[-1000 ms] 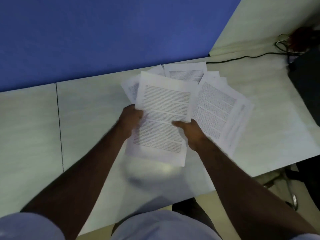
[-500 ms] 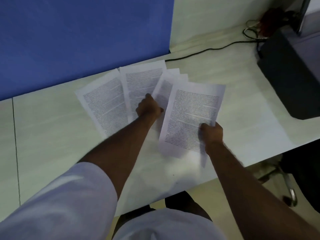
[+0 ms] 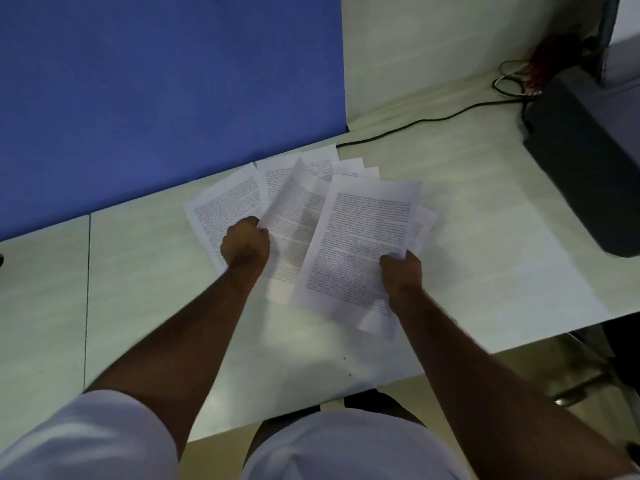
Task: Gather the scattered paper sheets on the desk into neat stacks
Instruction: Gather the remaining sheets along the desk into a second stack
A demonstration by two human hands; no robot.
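Note:
Several printed paper sheets lie fanned on the pale desk (image 3: 485, 254) near the blue partition. My right hand (image 3: 401, 271) grips the right edge of a small stack of sheets (image 3: 360, 244) held tilted above the desk. My left hand (image 3: 246, 244) pinches the left edge of another printed sheet (image 3: 294, 223), which is lifted and curling upward. A further sheet (image 3: 221, 206) lies flat to the left, partly under my left hand. More sheets (image 3: 325, 164) peek out behind, overlapped by the raised ones.
A blue partition (image 3: 156, 98) stands behind the papers. A dark box-like device (image 3: 585, 161) sits at the right of the desk, with a black cable (image 3: 415, 124) running along the back. The desk's front edge is near my body; a chair base (image 3: 571, 386) shows below right.
My left hand has taken hold of a sheet from the fan and lifted its edge. The stack in my right hand has shifted slightly left over the spread sheets.

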